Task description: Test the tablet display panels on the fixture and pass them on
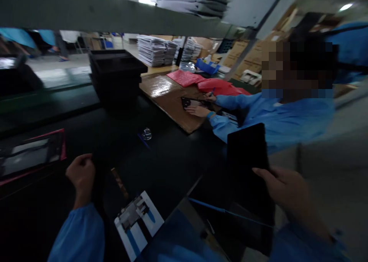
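My left hand [82, 174] hovers over the dark tabletop at the left, its fingers curled and pressed together; whatever may be in them is hidden. At the right, my right hand [287, 189] grips the edge of a black flat panel [247, 147], thumb on the near face. The panel is tilted up, and its lower part merges into shadow. Left of my left hand lies a dark framed part with a grey pane [31, 158] on pink wrapping. Nearer to me is a white card [155, 212] with metal and blue pieces on it. A narrow brown strip [119, 182] lies beside it.
Across the table, a co-worker in a blue smock [287, 120] handles a dark part on brown cardboard [169, 104], beside pink sheets [218, 86]. Stacked black trays [115, 78] stand at the back. A tape roll [147, 134] and blue pen [143, 142] lie mid-table. A shelf beam [109, 14] crosses above.
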`<state>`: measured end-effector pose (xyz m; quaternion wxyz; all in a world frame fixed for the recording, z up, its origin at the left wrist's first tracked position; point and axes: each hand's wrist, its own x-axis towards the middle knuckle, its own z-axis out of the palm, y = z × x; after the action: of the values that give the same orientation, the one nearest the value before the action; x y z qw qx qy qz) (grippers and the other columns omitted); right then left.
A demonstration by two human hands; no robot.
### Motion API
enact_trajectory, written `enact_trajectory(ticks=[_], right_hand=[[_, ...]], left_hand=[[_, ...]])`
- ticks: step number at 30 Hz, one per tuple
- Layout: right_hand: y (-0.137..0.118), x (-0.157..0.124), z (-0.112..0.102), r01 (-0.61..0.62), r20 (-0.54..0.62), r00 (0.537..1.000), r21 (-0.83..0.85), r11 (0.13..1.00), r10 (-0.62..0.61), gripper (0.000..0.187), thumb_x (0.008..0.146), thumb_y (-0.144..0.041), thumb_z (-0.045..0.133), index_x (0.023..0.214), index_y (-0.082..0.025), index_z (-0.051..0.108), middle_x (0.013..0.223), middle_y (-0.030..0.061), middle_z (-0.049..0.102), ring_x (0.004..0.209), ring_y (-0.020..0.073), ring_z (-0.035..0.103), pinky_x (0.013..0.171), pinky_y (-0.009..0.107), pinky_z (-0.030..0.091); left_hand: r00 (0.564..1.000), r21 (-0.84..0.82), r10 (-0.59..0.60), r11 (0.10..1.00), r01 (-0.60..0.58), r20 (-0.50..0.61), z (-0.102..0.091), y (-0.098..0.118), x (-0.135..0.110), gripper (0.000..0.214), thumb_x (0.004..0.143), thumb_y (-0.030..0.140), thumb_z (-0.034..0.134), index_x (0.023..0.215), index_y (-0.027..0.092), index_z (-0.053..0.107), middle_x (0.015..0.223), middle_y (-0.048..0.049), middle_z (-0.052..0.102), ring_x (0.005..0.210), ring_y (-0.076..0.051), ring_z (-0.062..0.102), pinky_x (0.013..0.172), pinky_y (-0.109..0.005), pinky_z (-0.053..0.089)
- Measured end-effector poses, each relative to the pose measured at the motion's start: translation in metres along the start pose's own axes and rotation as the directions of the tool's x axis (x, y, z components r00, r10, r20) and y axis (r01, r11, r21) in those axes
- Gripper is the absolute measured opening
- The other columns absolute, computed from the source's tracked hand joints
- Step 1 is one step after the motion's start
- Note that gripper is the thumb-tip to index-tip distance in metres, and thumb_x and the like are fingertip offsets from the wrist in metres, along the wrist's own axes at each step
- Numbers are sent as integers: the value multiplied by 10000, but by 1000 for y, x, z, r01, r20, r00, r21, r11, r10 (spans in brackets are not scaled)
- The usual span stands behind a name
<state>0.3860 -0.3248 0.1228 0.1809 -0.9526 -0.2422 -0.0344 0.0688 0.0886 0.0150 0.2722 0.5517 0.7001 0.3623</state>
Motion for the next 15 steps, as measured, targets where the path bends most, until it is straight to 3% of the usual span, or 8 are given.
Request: enact_trajectory(ticks=[3, 4, 7, 8, 9, 10, 12, 15], right_hand=[[-68, 1, 9, 246, -47, 969, 135, 960, -242, 388, 818, -517, 507, 513, -279, 490, 441, 37, 513, 408, 199, 502, 463, 335, 313], [-95, 1, 16, 368, -51, 930, 164, 915, -365, 380, 834, -491, 497, 522, -274, 486, 443, 32, 514, 407, 191, 500, 472, 329, 323], [-180, -10, 42, 637, -80, 770, 113, 762, -632, 316, 866, -349, 490, 571, -241, 520, 533, 54, 596, 489, 186, 564, 505, 305, 341], [-207, -17, 50, 686, -64, 727, 71, 724, -683, 285, 876, -300, 498, 608, -224, 555, 597, 67, 640, 541, 189, 597, 523, 297, 352], [-232, -25, 57, 729, -28, 685, 42, 684, -728, 262, 896, -263, 501, 656, -209, 592, 650, 74, 667, 582, 190, 617, 533, 291, 358], [-255, -35, 64, 784, 31, 619, 35, 620, -785, 249, 921, -242, 504, 708, -196, 624, 696, 77, 686, 618, 191, 631, 548, 286, 373], [-295, -54, 80, 872, 125, 480, 40, 488, -868, 192, 957, -223, 523, 841, -175, 669, 805, 91, 718, 730, 217, 665, 610, 300, 422], [-335, -78, 107, 924, 162, 363, 62, 376, -918, 154, 984, -175, 509, 984, -149, 661, 934, 121, 715, 866, 254, 670, 674, 333, 469]], left_hand=[[966, -310, 209, 938, -153, 155, -12, 17, -36, 170, 719, 145, 645, 854, 160, 748, 728, -13, 697, 687, -178, 639, 695, -299, 489], [902, -447, 319, 879, -167, 291, -18, 23, -53, 275, 718, 189, 673, 982, 160, 747, 859, -52, 741, 756, -198, 674, 719, -316, 520], [578, -682, 582, 729, -60, 572, -37, 37, -108, 786, 676, 269, 808, 1422, 243, 562, 1348, -135, 655, 1042, -260, 686, 856, -381, 568], [521, -714, 601, 699, 25, 607, -42, 38, -124, 850, 697, 284, 815, 1484, 264, 495, 1417, -138, 609, 1135, -276, 657, 942, -407, 548], [512, -728, 580, 672, 139, 633, -45, 37, -136, 844, 736, 315, 799, 1510, 281, 462, 1452, -129, 583, 1198, -282, 629, 996, -419, 525], [560, -737, 530, 632, 241, 637, -47, 35, -144, 789, 760, 354, 786, 1488, 284, 491, 1433, -116, 598, 1223, -282, 616, 1020, -412, 510], [730, -781, 356, 492, 385, 584, -44, 27, -148, 621, 770, 443, 761, 1346, 262, 619, 1307, -88, 669, 1194, -270, 631, 996, -377, 518], [904, -878, 73, 282, 387, 422, -33, 9, -128, 455, 756, 543, 719, 1086, 231, 688, 1055, -45, 717, 1044, -241, 678, 899, -351, 553]])
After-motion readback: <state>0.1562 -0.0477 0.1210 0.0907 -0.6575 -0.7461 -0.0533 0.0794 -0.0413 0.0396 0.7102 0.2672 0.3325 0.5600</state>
